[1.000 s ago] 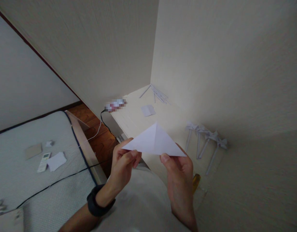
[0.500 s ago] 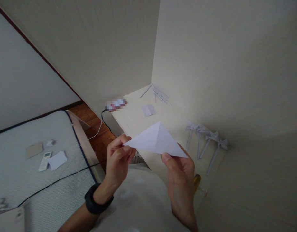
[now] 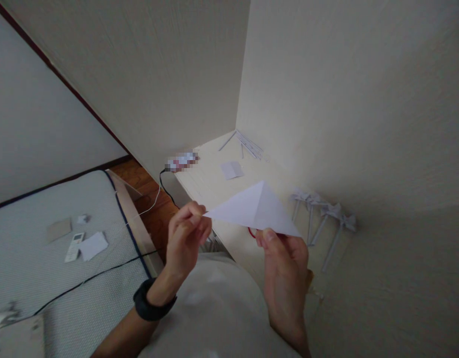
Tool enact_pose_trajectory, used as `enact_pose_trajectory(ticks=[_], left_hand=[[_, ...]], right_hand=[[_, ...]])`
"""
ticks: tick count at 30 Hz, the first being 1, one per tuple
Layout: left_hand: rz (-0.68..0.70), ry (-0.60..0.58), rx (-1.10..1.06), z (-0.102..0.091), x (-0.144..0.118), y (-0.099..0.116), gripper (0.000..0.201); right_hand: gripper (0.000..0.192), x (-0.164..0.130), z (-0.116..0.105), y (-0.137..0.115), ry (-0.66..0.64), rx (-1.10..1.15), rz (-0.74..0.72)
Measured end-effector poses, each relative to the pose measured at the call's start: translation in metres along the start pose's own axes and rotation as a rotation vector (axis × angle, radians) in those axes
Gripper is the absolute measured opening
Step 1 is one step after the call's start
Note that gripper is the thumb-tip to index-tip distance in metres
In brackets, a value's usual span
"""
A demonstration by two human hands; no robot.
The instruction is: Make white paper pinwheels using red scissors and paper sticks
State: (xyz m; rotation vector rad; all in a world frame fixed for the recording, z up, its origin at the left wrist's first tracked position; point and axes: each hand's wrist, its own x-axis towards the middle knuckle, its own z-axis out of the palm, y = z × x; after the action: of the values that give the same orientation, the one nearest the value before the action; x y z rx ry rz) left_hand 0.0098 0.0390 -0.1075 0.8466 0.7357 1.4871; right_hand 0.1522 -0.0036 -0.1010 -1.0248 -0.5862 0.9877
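Observation:
A white sheet of paper (image 3: 244,205), folded into a wide triangle with a crease down from its peak, is held up above the table. My left hand (image 3: 184,236) has its fingers closed at the paper's left corner, and a black band sits on that wrist. Along the lower right edge, my right hand (image 3: 285,263) grips the paper, thumb in front and fingers behind. A small red curved edge (image 3: 251,232) shows just below the paper beside the right thumb; the rest of it is hidden.
On the table (image 3: 203,184) lie a creased paper square (image 3: 232,170), thin paper sticks (image 3: 249,144) and several sticks topped with paper bows (image 3: 322,209). A power strip (image 3: 182,161) sits at the left edge. The mattress (image 3: 113,298) holds a remote (image 3: 74,247) and paper sheets (image 3: 94,245).
The paper and my right hand have shifted right, and the paper has tilted slightly. A red edge now shows below it. My left hand stays by the left corner.

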Motion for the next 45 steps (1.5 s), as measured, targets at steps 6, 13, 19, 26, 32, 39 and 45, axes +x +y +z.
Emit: enact_pose_trajectory(ticks=[6, 13, 19, 26, 32, 39, 45], left_hand=[[-0.136, -0.215, 0.132, 0.012, -0.010, -0.024, 0.039], [-0.148, -0.179, 0.196, 0.016, -0.006, -0.024, 0.037], [-0.171, -0.142, 0.224, 0.019, -0.006, -0.029, 0.030], [-0.161, -0.134, 0.248, 0.019, -0.004, -0.029, 0.031], [-0.141, -0.137, 0.342, 0.014, -0.005, -0.031, 0.034], [-0.119, -0.159, 0.352, 0.015, -0.004, -0.028, 0.037], [-0.075, -0.142, 0.388, 0.012, -0.004, -0.029, 0.037]], right_hand=[[0.014, 0.003, 0.002, 0.005, -0.038, -0.012, 0.055], [0.016, 0.005, 0.009, 0.002, -0.108, -0.036, 0.049], [0.016, 0.003, 0.014, 0.008, -0.165, -0.014, 0.147], [0.014, 0.005, 0.016, 0.007, -0.149, 0.023, 0.155], [0.012, 0.009, 0.014, 0.004, -0.169, -0.002, 0.154], [0.014, 0.013, 0.007, 0.008, -0.187, -0.024, 0.148], [0.015, 0.012, 0.009, 0.006, -0.173, -0.032, 0.160]])
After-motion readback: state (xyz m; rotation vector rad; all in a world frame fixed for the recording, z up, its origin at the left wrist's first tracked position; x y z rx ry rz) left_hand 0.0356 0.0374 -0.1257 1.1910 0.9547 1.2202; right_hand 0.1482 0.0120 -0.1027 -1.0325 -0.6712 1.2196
